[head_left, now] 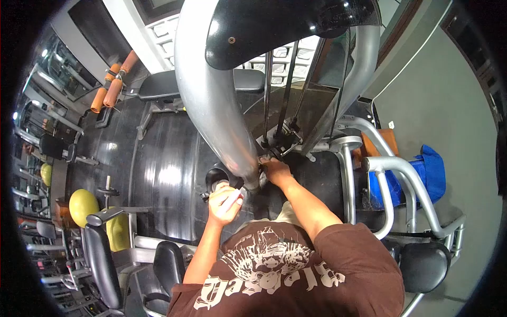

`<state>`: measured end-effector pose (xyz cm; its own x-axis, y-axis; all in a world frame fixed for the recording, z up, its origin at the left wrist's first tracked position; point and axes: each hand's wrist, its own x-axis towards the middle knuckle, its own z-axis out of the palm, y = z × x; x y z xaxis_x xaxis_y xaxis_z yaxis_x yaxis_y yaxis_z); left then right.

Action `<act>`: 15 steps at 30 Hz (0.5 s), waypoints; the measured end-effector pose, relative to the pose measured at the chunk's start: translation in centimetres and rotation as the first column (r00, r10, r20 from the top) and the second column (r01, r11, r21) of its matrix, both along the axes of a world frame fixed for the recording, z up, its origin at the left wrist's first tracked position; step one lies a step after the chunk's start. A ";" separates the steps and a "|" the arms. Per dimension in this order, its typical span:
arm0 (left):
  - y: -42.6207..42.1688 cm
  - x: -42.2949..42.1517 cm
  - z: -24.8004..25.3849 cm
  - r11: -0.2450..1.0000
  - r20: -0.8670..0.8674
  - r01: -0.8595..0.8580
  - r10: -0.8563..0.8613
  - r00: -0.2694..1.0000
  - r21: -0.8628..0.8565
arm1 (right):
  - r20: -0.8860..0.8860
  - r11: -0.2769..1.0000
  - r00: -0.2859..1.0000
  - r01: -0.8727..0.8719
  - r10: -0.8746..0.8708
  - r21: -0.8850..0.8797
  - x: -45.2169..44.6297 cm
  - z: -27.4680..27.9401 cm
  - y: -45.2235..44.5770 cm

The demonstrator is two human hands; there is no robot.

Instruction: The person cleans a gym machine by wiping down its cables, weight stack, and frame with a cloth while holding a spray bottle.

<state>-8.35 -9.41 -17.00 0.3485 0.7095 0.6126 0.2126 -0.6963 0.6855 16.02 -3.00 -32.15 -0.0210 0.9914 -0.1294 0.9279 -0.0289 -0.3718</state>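
Note:
My left hand (pixel 224 204) is closed around a small white and pinkish object (pixel 233 199), too small to name, beside a black round part (pixel 216 178) low on the machine. The thick silver frame tube (pixel 211 100) curves down between my two hands. On its right side my right hand (pixel 275 171) reaches in near the base of the black rods (pixel 287 90). Its fingers are bent against the tube, and their tips are partly hidden, so I cannot make out what they touch.
A padded bench (pixel 158 84) stands ahead on the left. Yellow-green balls (pixel 84 207) and a black padded seat (pixel 100 264) are at the left. Silver curved bars (pixel 406 174), a blue bag (pixel 434 174) and another black seat (pixel 425 267) are at the right.

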 end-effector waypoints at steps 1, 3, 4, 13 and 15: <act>0.0 -0.1 -0.1 1.000 -0.001 -0.002 0.002 1.000 0.006 | -0.024 1.000 1.000 -0.008 0.008 -0.008 0.1 0.1 -0.6; -0.1 -0.1 -0.5 1.000 0.001 -0.004 0.004 1.000 0.013 | -0.068 0.999 0.997 -0.024 0.022 -0.030 0.9 0.2 -2.4; -0.2 -0.1 -0.4 1.000 0.002 -0.004 0.004 1.000 0.011 | -0.061 0.999 0.998 -0.037 0.035 -0.034 1.3 -0.4 -3.3; -0.2 -0.1 -0.2 1.000 0.028 0.008 -0.008 1.000 0.000 | -0.266 0.983 0.964 0.067 -0.019 0.172 2.4 -0.5 -4.4; 0.1 -0.3 -0.3 1.000 0.035 0.022 -0.022 0.999 -0.016 | -0.339 0.962 0.937 0.169 -0.088 0.216 1.0 1.4 -2.2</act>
<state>-8.62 -9.30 -17.31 0.3428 0.7118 0.6131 0.1731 -0.6893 0.7035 17.01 -5.22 -30.80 0.1081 0.9888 0.1026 0.7501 -0.0133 -0.6612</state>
